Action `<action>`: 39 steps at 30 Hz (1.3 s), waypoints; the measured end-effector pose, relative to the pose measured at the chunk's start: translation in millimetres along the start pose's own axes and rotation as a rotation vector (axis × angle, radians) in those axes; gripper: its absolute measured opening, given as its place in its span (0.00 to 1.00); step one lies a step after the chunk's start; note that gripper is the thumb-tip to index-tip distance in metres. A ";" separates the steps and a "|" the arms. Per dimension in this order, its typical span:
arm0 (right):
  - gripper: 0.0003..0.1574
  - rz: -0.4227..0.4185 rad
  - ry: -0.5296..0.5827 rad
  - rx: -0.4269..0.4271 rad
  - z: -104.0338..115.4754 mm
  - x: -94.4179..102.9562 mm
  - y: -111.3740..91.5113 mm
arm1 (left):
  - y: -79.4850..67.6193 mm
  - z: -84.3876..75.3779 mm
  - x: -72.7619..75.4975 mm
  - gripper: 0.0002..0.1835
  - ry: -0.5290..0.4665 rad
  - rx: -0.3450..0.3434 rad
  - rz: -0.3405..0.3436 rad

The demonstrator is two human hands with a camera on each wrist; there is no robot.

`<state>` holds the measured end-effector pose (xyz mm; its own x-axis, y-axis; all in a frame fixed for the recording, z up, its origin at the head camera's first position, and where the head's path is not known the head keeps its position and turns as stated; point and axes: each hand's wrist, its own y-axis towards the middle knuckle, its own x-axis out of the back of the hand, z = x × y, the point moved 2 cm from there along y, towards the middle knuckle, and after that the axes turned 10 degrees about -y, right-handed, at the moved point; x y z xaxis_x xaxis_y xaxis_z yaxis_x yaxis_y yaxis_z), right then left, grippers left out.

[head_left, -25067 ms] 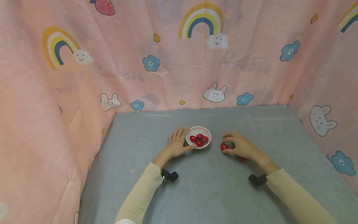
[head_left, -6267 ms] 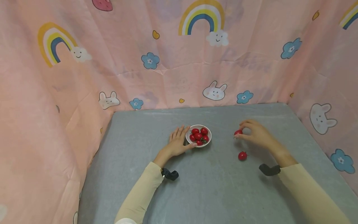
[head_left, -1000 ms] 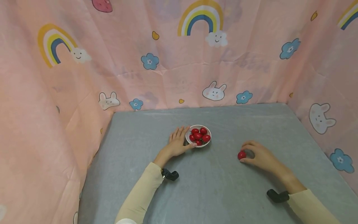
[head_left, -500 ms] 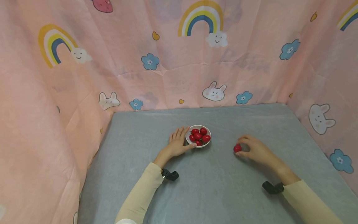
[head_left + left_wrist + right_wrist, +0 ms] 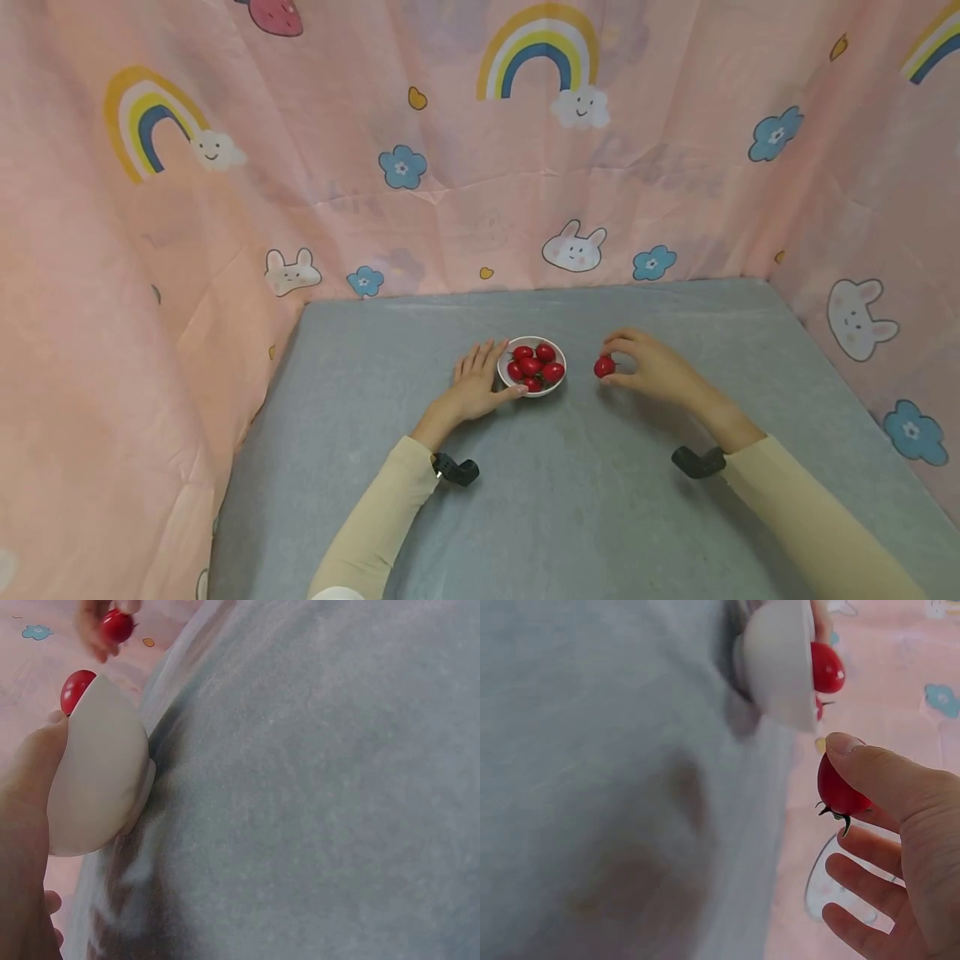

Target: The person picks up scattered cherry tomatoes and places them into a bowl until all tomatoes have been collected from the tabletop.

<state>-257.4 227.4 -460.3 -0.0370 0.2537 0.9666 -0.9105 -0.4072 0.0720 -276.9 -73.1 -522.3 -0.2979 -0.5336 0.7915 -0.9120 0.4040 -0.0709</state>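
Cherry tomatoes (image 5: 529,367), red with green stems, lie heaped in a small white bowl (image 5: 560,385) near the table's middle. Along the bowl's left side rests my left hand (image 5: 474,392), its fingers straight and spread, the thumb at the near rim; the left wrist view shows that thumb against the bowl's white wall (image 5: 101,772). To the right of the bowl, my right hand (image 5: 651,372) pinches one cherry tomato (image 5: 603,367) between thumb and fingers. In the right wrist view this tomato (image 5: 838,787) hangs stem outward, apart from the bowl, other fingers loosely spread.
A grey cloth (image 5: 570,517) covers the table. Pink printed curtain (image 5: 465,217) stands behind it and at both sides. Each wrist carries a black camera (image 5: 457,470).
My right hand has picked the last loose tomato off the cloth and carried it left and away from me, toward the bowl. More tomatoes fill the bowl than at first. My left hand stays put.
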 end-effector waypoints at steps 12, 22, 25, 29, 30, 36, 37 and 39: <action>0.25 0.016 -0.022 0.074 38.2 15.3 45.3 | 0.2 0.2 0.2 0.50 -0.001 0.015 0.002; 0.24 0.008 -0.028 0.145 58.0 9.8 71.7 | 0.1 0.6 0.7 0.50 -0.004 0.013 0.015; 0.24 0.009 -0.014 0.162 62.1 6.8 78.7 | 0.2 0.9 0.8 0.50 -0.004 0.015 0.017; 0.24 0.016 -0.022 0.173 66.5 1.1 87.5 | 0.0 0.0 0.9 0.50 -0.007 0.013 0.020; 0.24 0.017 -0.026 0.175 67.5 -0.4 89.3 | -0.2 -0.1 0.9 0.50 -0.007 0.011 0.020; 0.23 0.020 -0.034 0.197 71.5 -9.1 96.4 | -0.9 -0.9 0.9 0.50 -0.012 0.002 0.015; 0.23 0.020 -0.035 0.198 72.1 -10.2 96.9 | -0.9 -1.1 0.9 0.50 -0.013 0.002 0.014; 0.23 0.021 -0.035 0.201 73.4 -11.8 97.5 | -1.2 -0.8 0.9 0.50 -0.013 0.000 0.012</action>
<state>-315.5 120.3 -446.6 -0.0378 0.2137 0.9762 -0.8092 -0.5796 0.0956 -275.8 -73.5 -521.0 -0.3122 -0.5386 0.7826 -0.9085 0.4102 -0.0801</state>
